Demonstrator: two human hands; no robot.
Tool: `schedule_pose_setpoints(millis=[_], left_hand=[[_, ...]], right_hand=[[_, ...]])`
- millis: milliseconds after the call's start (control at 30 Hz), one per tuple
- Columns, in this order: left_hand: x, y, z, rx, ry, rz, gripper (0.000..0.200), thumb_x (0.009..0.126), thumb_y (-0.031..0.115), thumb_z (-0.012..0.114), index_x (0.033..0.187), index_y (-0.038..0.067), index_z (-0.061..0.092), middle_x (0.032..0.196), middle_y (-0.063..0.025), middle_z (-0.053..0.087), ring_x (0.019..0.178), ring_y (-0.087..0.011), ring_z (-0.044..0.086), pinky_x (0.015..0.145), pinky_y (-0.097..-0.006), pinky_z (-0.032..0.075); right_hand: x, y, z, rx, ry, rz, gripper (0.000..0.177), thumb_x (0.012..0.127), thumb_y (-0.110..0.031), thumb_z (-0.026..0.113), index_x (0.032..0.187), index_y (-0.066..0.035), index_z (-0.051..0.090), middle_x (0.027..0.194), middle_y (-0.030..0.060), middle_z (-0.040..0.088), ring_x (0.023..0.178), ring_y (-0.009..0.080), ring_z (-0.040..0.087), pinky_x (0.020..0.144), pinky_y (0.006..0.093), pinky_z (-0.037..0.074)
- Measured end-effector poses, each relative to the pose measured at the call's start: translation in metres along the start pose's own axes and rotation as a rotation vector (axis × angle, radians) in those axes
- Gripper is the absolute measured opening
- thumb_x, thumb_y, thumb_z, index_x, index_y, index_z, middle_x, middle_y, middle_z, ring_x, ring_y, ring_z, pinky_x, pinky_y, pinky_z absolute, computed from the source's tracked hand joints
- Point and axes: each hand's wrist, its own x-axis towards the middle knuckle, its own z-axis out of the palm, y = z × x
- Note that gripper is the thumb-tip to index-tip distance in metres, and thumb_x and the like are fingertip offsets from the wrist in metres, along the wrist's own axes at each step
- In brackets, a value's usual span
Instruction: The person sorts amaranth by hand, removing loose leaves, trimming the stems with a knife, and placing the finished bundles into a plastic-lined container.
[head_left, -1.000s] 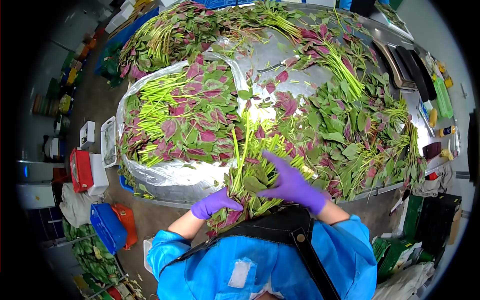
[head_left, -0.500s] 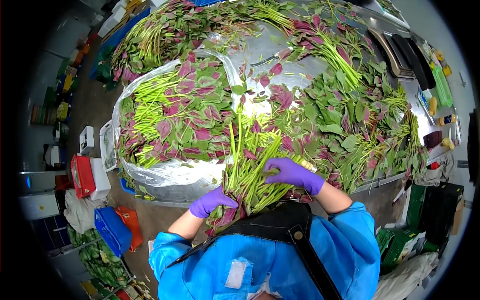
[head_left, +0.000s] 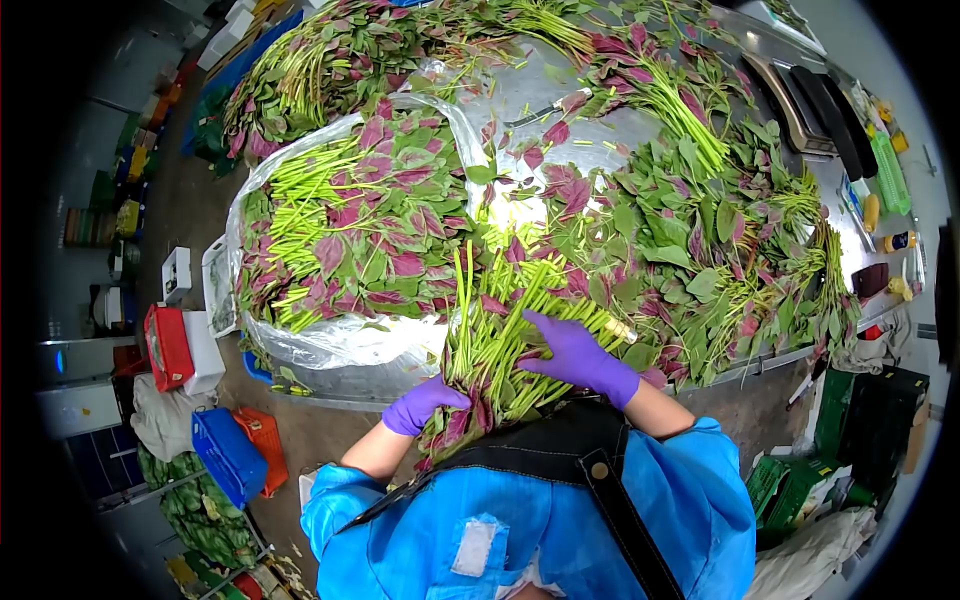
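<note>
A bunch of amaranth [head_left: 510,345], green stems with purple-and-green leaves, lies at the table's near edge against my apron. My left hand [head_left: 424,404], in a purple glove, grips its leafy left side, fingertips hidden among the leaves. Over the right side of the stems is my right hand [head_left: 575,358], also gloved, with thumb and fingers spread apart. To the left, trimmed amaranth [head_left: 350,220] fills a clear plastic bag [head_left: 330,350], stem ends facing left. A knife [head_left: 548,108] with a dark blade rests farther back on the metal table.
Loose amaranth [head_left: 690,240] covers the right of the metal table [head_left: 600,135], with more piled at the back left [head_left: 300,85]. A scale [head_left: 790,105] stands at the far right. Blue crate [head_left: 228,455] and orange crate [head_left: 262,450] sit on the floor at left.
My right hand has spread its thumb and fingers and let go of a leaf it pinched before. My left hand stays on the bunch, nearly unmoved.
</note>
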Motion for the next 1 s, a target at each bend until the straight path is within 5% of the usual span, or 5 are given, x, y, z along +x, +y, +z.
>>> schedule_pose_setpoints(millis=[233,400,567,800,1000], left_hand=[[0.000,0.009,0.007,0.052,0.018,-0.069,0.066,0.062,0.009,0.066,0.123,-0.003,0.044,0.104,-0.0130,0.060,0.092,-0.0233,0.058,0.084,-0.0339,0.044],[0.001,0.012,0.003,0.041,-0.021,-0.169,0.073,0.063,0.000,0.065,0.130,0.002,0.037,0.124,-0.0074,0.048,0.114,-0.0184,0.043,0.100,-0.0304,0.030],[0.009,0.020,0.011,0.185,-0.047,-0.077,0.076,0.065,-0.003,0.068,0.133,0.003,0.034,0.126,-0.0052,0.046,0.115,-0.0152,0.041,0.099,-0.0288,0.030],[0.006,0.020,0.011,0.238,0.015,-0.071,0.081,0.060,0.001,0.070,0.132,0.002,0.034,0.126,-0.0069,0.046,0.115,-0.0165,0.041,0.099,-0.0297,0.030],[0.009,0.032,0.021,0.290,-0.097,-0.067,0.081,0.069,-0.001,0.069,0.137,0.004,0.025,0.131,-0.0050,0.041,0.117,-0.0146,0.039,0.098,-0.0280,0.031]], right_hand=[[0.017,0.041,-0.049,0.836,-0.112,0.098,0.046,0.068,-0.009,0.072,0.111,-0.007,0.058,0.103,0.0077,0.062,0.089,0.0167,0.060,0.076,0.0322,0.048],[0.019,0.076,-0.061,-0.415,0.280,0.197,0.044,0.064,-0.017,0.075,0.105,-0.008,0.061,0.100,0.0119,0.062,0.086,0.0225,0.061,0.073,0.0321,0.049],[0.055,0.024,0.009,-0.071,0.654,-0.325,0.021,0.068,-0.017,0.072,0.084,-0.006,0.065,0.082,0.0076,0.064,0.075,0.0183,0.061,0.066,0.0297,0.049],[0.068,0.057,-0.024,0.077,0.658,0.219,0.008,0.069,-0.008,0.068,0.071,-0.006,0.061,0.075,0.0061,0.063,0.064,0.0121,0.059,0.057,0.0261,0.047],[0.062,0.023,-0.001,0.522,-0.152,-0.140,0.014,0.064,-0.010,0.069,0.073,-0.007,0.058,0.067,0.0079,0.061,0.058,0.0220,0.059,0.057,0.0342,0.047]])
